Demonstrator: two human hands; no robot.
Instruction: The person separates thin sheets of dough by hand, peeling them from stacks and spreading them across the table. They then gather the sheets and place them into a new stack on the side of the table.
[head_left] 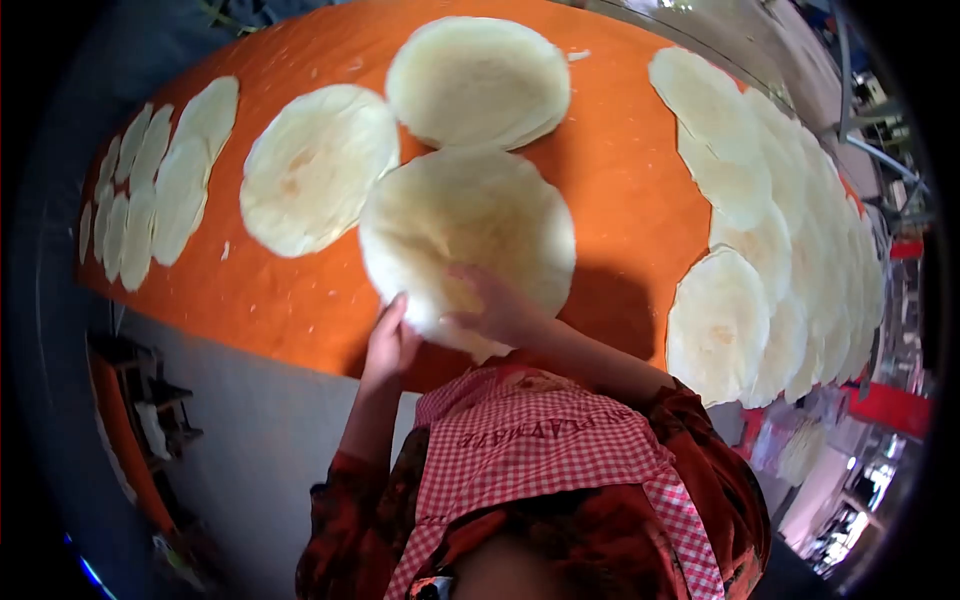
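A large round pale flatbread [470, 215] lies at the near side of the orange table, close to the checked apron. At its lower left edge, my left hand [393, 338] pinches the rim, with one finger showing above it. My right hand [495, 308] rests over the lower middle of the same bread, fingers stretched out and a little blurred. The sheet is creased beside those fingers. Touching or overlapping its far edge is a stack of flatbreads [478, 80]. Another round flatbread [318, 170] lies to the left, meeting its left edge.
Overlapping rows of flatbreads [720, 325] cover the table's right end. More flatbreads [183, 190] are laid out at the left end. Small dough scraps dot the orange table cover [620, 190]. A dark rack [150, 395] stands on the floor at left, and clear plastic bags [790, 430] lie at right.
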